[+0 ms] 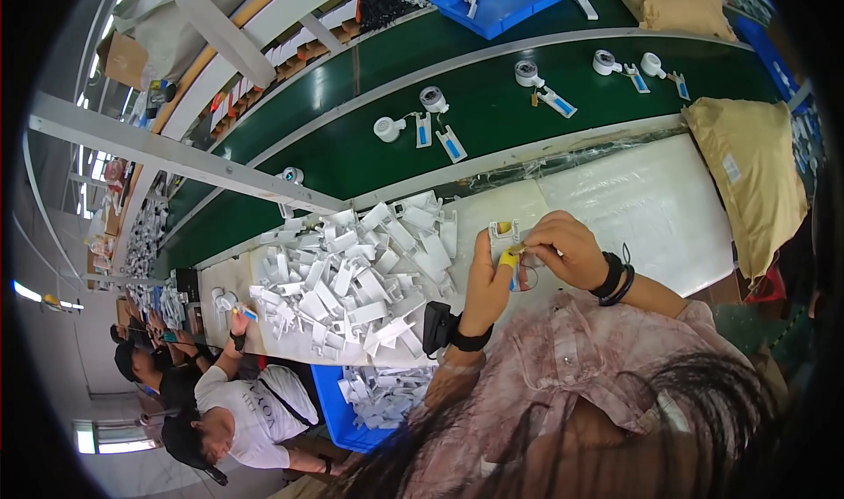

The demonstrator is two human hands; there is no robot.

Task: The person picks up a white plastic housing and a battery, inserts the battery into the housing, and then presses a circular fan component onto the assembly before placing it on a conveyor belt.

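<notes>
My left hand (489,281) is closed around a white plastic housing (504,228) held upright over the near edge of the table. Something yellow covers its thumb tip. Below the thumb, a blue strip and a thin red wire (531,276) show at the held part. My right hand (567,247) meets it from the right, its thumb and fingertips pinched on a small brownish piece (518,247) against the housing. The exact kind of that piece is too small to make out. Left of my hands lies a big heap of white plastic housings (352,275).
Beyond the table runs a green conveyor belt (334,160) carrying white round-headed units with blue-marked handles (556,101). A blue tray (501,2) sits at the back. Brown paper sacks (747,174) stand right. A blue bin (330,402) and a co-worker (255,411) are left.
</notes>
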